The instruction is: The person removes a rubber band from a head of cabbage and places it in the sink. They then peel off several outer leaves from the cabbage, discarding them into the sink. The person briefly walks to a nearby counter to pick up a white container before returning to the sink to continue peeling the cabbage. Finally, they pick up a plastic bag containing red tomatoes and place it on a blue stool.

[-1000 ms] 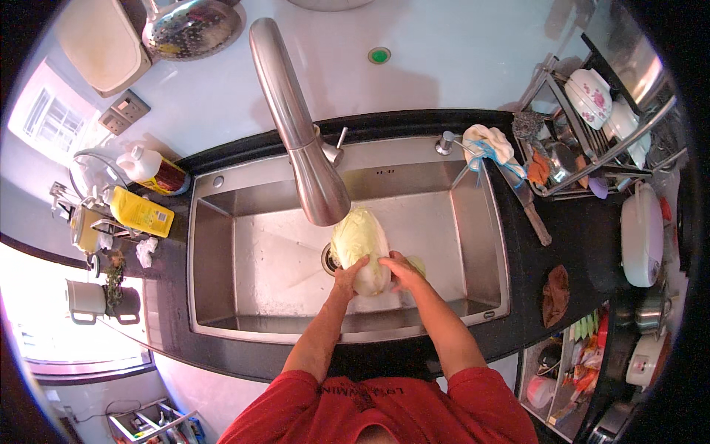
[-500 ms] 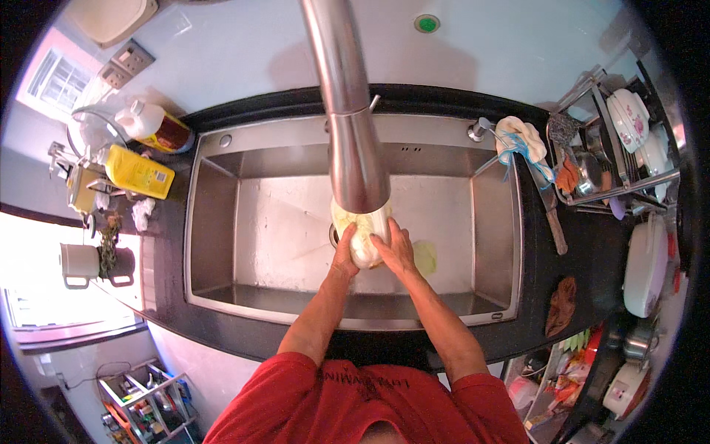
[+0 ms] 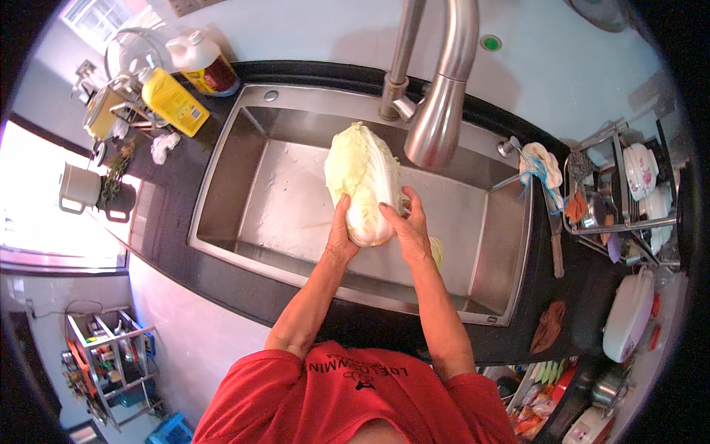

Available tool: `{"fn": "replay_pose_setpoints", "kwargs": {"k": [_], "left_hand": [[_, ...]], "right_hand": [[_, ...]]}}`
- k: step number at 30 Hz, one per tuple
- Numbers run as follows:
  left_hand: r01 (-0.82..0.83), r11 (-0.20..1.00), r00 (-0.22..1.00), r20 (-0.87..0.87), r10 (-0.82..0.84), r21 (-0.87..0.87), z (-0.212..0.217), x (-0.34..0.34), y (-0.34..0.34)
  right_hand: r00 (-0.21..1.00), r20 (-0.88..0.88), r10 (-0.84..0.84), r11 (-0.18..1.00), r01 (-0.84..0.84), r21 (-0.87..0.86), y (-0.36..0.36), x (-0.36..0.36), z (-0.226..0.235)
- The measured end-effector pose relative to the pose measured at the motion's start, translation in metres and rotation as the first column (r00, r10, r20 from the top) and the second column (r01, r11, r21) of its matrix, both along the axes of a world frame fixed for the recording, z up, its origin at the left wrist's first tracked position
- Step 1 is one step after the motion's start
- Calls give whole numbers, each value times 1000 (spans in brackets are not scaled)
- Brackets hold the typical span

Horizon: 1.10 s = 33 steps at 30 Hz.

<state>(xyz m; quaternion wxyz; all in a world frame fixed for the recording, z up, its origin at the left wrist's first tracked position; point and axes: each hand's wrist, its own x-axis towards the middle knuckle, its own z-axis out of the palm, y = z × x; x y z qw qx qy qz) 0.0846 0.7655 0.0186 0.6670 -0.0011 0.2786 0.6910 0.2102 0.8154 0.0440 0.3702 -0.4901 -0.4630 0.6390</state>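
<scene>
Between my two hands a pale green and white napa cabbage (image 3: 362, 174) is held above the steel sink (image 3: 285, 214), its leafy end pointing away from me. My left hand (image 3: 343, 233) grips the left side of its white base, thumb on top. On the right side of the base, my right hand (image 3: 409, 226) presses with its thumb, the fingers partly hidden behind. A loose pale green leaf (image 3: 436, 253) lies in the sink beside my right wrist. The pull-down tap (image 3: 436, 129) stands to the right beyond the cabbage; no water stream shows from it.
A yellow bottle (image 3: 174, 102) and a white-capped jug (image 3: 203, 63) stand at the back left. Right of the sink lie a knife (image 3: 557, 244), a cloth (image 3: 542, 166) and a brown rag (image 3: 548, 327). A dish rack (image 3: 629, 233) with bowls stands farther right.
The cabbage has come out from under the tap and is now fully visible, lifted in both hands. My view has turned and shifted, so the tap appears farther right.
</scene>
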Motion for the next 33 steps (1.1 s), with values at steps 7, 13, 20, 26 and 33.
{"fn": "replay_pose_setpoints", "kwargs": {"k": [7,13,20,26,33], "left_hand": [[6,1000,936,-351,-12,-18,37,-9,-24],[-151,988,807,-580,111,-21,79,9,-40],[-350,936,711,-662,238,-39,73,33,-54],[-389,921,767,-550,331,12,75,45,-66],[-312,924,921,-310,236,-222,71,40,-65]], "right_hand": [[869,-491,66,992,-110,-62,-32,3,36],[740,-667,-90,995,32,-99,-51,14,32],[721,-662,-202,979,141,-146,-61,26,39],[624,-642,-445,888,219,-404,-53,31,5],[453,-718,-528,841,159,-518,-38,49,6]]}}
